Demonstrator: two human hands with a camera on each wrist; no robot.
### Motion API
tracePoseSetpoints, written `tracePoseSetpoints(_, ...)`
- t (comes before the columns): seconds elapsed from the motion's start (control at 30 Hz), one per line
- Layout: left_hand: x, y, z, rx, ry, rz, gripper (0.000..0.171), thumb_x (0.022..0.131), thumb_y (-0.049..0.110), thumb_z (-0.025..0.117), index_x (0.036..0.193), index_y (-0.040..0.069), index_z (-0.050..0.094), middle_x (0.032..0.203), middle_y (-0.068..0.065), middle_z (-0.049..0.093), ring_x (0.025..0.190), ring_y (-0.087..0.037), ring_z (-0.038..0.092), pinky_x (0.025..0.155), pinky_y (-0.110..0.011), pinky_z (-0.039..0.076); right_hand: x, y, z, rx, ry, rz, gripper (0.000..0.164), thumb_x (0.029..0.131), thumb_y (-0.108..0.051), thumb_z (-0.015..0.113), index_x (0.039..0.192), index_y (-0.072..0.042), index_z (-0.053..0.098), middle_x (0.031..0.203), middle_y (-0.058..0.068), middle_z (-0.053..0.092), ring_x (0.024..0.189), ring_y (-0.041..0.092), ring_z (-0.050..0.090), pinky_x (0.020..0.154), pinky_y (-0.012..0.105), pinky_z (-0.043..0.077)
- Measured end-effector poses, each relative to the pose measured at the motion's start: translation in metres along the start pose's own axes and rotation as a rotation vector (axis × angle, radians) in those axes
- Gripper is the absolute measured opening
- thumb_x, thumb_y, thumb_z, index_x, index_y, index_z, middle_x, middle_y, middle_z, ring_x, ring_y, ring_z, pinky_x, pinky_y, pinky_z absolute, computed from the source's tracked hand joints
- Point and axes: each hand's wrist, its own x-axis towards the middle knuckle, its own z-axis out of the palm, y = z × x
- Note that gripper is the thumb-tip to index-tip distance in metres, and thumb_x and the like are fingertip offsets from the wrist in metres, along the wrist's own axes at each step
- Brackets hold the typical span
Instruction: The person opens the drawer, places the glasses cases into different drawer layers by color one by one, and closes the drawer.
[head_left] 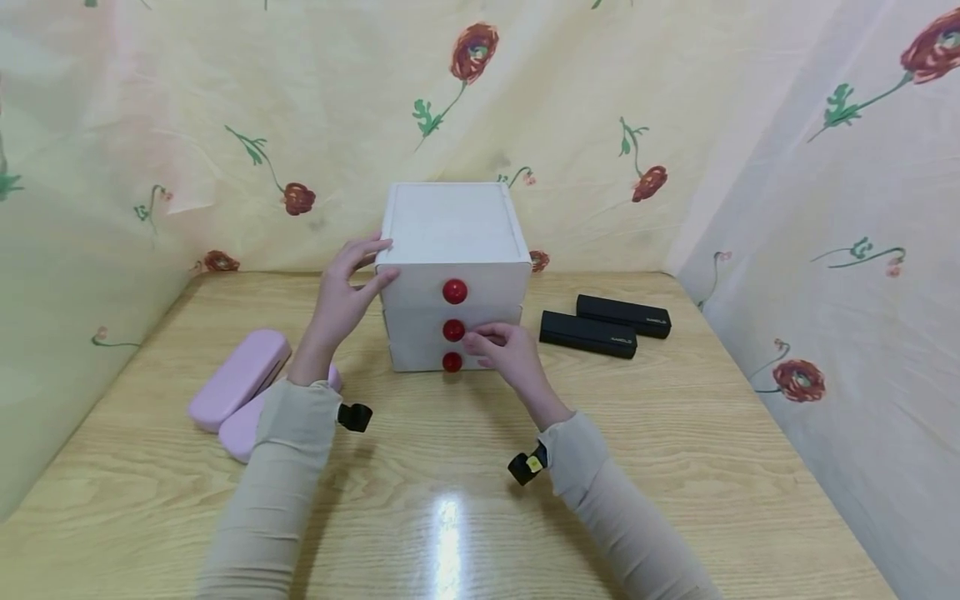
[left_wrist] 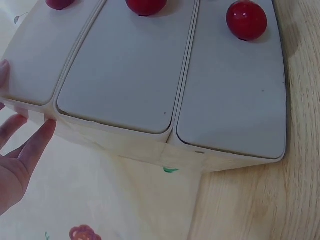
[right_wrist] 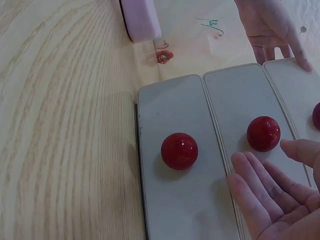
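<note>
A white three-drawer box (head_left: 456,225) stands on the table, its drawers stacked and closed. Each drawer front carries one round red knob; the middle knob (right_wrist: 263,134) is nearest my right hand (head_left: 510,354). Fingers extended and spread from the thumb, that hand is just beside this knob; whether the thumb tip touches it I cannot tell. At the box's upper left corner is my left hand (head_left: 347,287), thumb on the top drawer's front and straight fingers (left_wrist: 37,142) against the side. The bottom knob (right_wrist: 179,151) is untouched.
Two pink elongated cases (head_left: 240,379) lie to the left, partly behind my left forearm. Right of the box are two black oblong boxes (head_left: 588,333), one behind the other. A flower-patterned sheet (head_left: 315,125) hangs close behind the drawer box.
</note>
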Motion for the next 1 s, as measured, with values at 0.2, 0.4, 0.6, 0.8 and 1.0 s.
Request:
tracePoseSetpoints(0.2,0.0,0.0,0.002,-0.013,-0.005,-0.017,0.041,0.092,0.02,0.067,0.13,0.009,0.06,0.148,-0.007,0.047,0.127,-0.03,0.053,0.083,-0.028,0.056,-0.006,0.004,-0.007,-0.017,0.001,-0.024,0.032,0.095,-0.023,0.063,0.119,-0.002,0.066,0.114,0.018,0.07,0.103,0.026,0.07,0.087,0.04,0.057)
tracePoseSetpoints(0.4,0.0,-0.001,0.003,-0.026,0.001,-0.034,0.04,0.092,0.019,0.066,0.131,0.009,0.059,0.148,-0.006,0.047,0.126,-0.03,0.053,0.078,-0.017,0.052,-0.012,0.011,-0.014,-0.027,0.007,-0.026,0.032,0.095,-0.021,0.063,0.12,-0.001,0.065,0.116,0.02,0.068,0.104,0.026,0.07,0.092,0.042,0.055)
tracePoseSetpoints(0.6,-0.002,0.002,0.003,-0.031,0.004,-0.042,0.041,0.092,0.02,0.066,0.131,0.01,0.059,0.149,-0.004,0.046,0.127,-0.029,0.052,0.087,-0.044,0.055,-0.013,0.015,-0.026,-0.059,0.058,-0.023,0.031,0.094,-0.021,0.064,0.119,-0.002,0.066,0.115,0.019,0.069,0.103,0.028,0.069,0.089,0.04,0.057)
tracePoseSetpoints(0.8,-0.002,0.0,0.003,-0.035,0.006,-0.038,0.041,0.092,0.019,0.066,0.132,0.01,0.058,0.15,-0.005,0.045,0.127,-0.031,0.051,0.089,-0.054,0.054,-0.011,0.017,-0.042,-0.096,0.143,-0.023,0.031,0.094,-0.023,0.065,0.118,-0.004,0.067,0.113,0.018,0.07,0.104,0.027,0.069,0.087,0.04,0.057)
tracePoseSetpoints(1.0,-0.002,-0.001,0.004,-0.029,0.007,-0.03,0.041,0.093,0.022,0.065,0.131,0.01,0.059,0.149,-0.005,0.046,0.127,-0.031,0.052,0.088,-0.053,0.054,-0.013,0.01,-0.056,-0.147,0.234,-0.045,0.032,0.094,-0.023,0.064,0.12,-0.004,0.066,0.116,0.017,0.07,0.105,0.025,0.069,0.083,0.031,0.059)
